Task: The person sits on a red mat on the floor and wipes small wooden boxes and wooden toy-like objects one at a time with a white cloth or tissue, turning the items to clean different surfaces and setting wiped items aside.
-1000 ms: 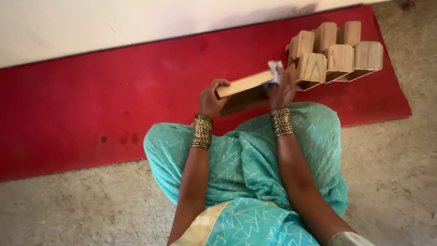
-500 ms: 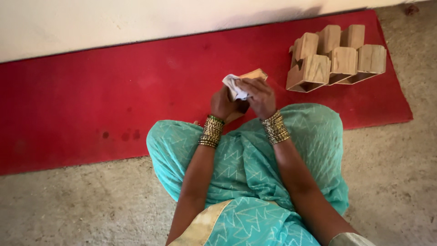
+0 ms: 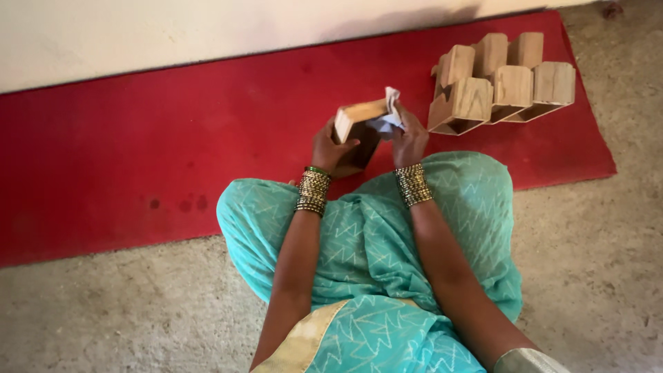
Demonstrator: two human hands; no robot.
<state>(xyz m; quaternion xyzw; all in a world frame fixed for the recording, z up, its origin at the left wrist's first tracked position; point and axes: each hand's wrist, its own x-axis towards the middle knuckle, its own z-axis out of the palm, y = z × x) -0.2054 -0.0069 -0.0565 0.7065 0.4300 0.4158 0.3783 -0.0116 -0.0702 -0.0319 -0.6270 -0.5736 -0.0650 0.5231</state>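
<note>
Red mat on concrete floor | left hand grips wooden box | right hand grips cloth

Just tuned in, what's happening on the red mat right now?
A person sits at the edge of a red mat. The left hand grips a hollow wooden box, while the right hand presses a white cloth against its open side. To the right on the mat sits a cluster of similar wooden boxes, packed close together, untouched by either hand.
</note>
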